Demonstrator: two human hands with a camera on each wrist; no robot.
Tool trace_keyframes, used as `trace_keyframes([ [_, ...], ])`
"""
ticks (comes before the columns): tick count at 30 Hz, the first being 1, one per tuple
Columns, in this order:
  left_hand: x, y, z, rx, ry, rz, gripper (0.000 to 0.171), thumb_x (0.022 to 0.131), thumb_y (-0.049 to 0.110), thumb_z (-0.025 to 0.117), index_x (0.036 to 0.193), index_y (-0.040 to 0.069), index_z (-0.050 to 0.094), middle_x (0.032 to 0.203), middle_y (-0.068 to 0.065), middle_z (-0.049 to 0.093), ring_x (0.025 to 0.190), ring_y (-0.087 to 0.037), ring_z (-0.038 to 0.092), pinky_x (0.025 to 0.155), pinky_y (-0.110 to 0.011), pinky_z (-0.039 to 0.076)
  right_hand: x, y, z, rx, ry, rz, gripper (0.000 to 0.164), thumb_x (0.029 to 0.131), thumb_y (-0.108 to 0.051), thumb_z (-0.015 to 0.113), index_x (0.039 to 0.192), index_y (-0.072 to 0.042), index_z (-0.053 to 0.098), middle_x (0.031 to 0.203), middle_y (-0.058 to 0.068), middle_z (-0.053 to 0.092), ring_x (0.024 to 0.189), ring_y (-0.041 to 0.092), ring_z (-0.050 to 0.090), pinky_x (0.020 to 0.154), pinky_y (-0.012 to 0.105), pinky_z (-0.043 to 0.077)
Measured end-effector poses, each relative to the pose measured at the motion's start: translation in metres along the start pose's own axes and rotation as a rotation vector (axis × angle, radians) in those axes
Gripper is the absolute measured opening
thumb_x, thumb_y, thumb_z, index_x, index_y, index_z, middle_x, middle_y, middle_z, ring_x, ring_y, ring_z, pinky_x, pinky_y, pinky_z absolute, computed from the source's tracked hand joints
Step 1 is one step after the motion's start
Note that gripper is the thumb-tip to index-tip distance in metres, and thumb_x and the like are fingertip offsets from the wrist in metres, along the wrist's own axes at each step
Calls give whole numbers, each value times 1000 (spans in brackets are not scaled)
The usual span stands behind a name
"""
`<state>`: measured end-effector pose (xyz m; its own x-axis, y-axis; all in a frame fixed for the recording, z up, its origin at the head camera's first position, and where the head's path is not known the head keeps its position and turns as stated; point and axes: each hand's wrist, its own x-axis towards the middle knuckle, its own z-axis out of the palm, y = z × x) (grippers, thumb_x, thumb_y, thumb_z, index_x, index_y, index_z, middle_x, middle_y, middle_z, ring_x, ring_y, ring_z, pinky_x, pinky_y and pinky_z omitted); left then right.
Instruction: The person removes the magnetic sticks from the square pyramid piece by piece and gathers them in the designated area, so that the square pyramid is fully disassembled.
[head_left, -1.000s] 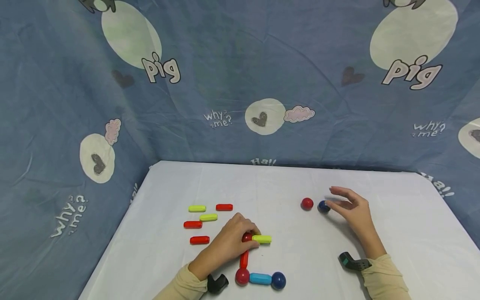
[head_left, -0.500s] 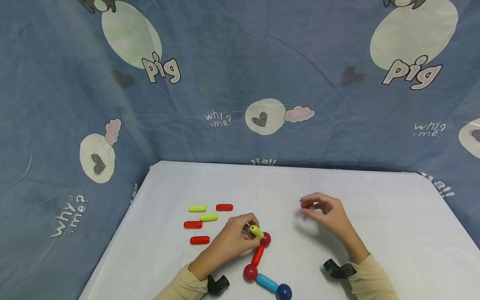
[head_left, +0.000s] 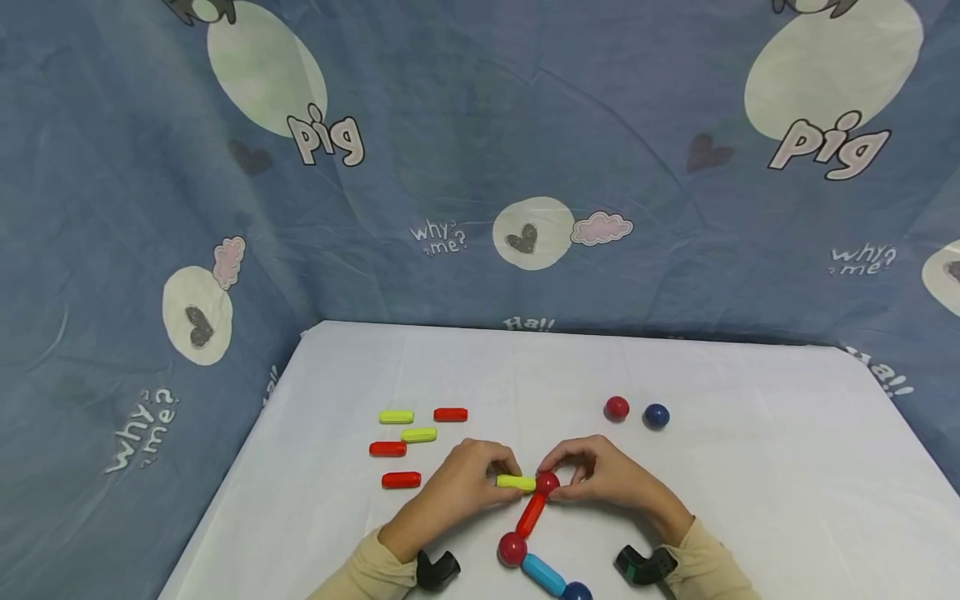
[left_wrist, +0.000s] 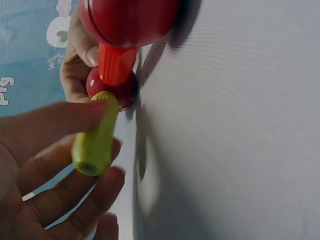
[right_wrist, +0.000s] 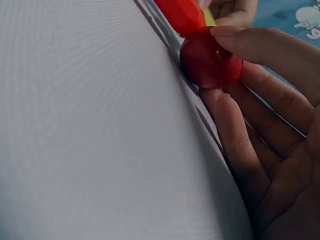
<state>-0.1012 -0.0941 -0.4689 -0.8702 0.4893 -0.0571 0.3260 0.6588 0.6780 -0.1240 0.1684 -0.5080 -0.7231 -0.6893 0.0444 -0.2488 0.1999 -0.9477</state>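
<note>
My left hand (head_left: pixel 468 483) pinches a yellow-green rod (head_left: pixel 514 482) between thumb and fingers. One end of that rod meets a red ball (head_left: pixel 547 483), which my right hand (head_left: pixel 615 475) pinches from the other side. From this ball a red rod (head_left: pixel 531 517) runs down to a second red ball (head_left: pixel 512 550). A light-blue rod (head_left: pixel 543 575) and a dark blue ball (head_left: pixel 577 592), partly cut by the frame's bottom, continue the chain. In the right wrist view, the thumb presses on top of the red ball (right_wrist: pixel 211 60), with fingers beneath it.
Left of the hands lie loose rods, among them a yellow-green one (head_left: pixel 396 417) and a red one (head_left: pixel 401 480). A loose red ball (head_left: pixel 617 408) and a dark blue ball (head_left: pixel 656 417) sit toward the right on the white table (head_left: pixel 787 450). A blue printed cloth (head_left: pixel 450 125) hangs behind.
My right hand has left the loose balls and come left to the chain's upper red ball. My left hand has shifted its hold to the yellow-green rod, and the chain has moved rightward.
</note>
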Motion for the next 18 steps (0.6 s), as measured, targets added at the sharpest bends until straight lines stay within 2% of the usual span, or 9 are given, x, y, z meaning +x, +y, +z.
trace_keyframes([
  [4, -1, 2, 0, 53, -15, -17, 16, 81, 23, 89, 94, 21, 81, 83, 15, 72, 80, -2, 56, 80, -27, 42, 0, -1, 2, -5, 0, -12, 31, 86, -11, 83, 116, -5, 76, 112, 16, 76, 67, -1, 58, 60, 18, 54],
  [8, -2, 3, 0, 35, -16, -12, 15, 82, 19, 88, 95, 18, 82, 83, 12, 72, 77, -1, 56, 77, -24, 42, 1, -1, 3, -9, 4, -11, 31, 86, -12, 83, 116, -5, 77, 111, 16, 77, 66, -2, 58, 58, 18, 53],
  [14, -1, 2, 5, 82, 7, 33, 15, 83, 19, 87, 96, 17, 81, 85, 12, 73, 79, -1, 54, 76, -23, 45, 0, 2, 3, -36, 17, -13, 29, 85, -12, 84, 113, -7, 77, 107, 15, 77, 64, -2, 56, 58, 18, 52],
  [18, -2, 3, 6, 132, 13, 34, 14, 84, 22, 86, 97, 19, 81, 85, 14, 72, 79, 0, 52, 79, -26, 44, 0, 2, 2, -49, 23, -16, 29, 85, -13, 84, 113, -8, 77, 106, 14, 78, 64, -2, 56, 57, 18, 52],
])
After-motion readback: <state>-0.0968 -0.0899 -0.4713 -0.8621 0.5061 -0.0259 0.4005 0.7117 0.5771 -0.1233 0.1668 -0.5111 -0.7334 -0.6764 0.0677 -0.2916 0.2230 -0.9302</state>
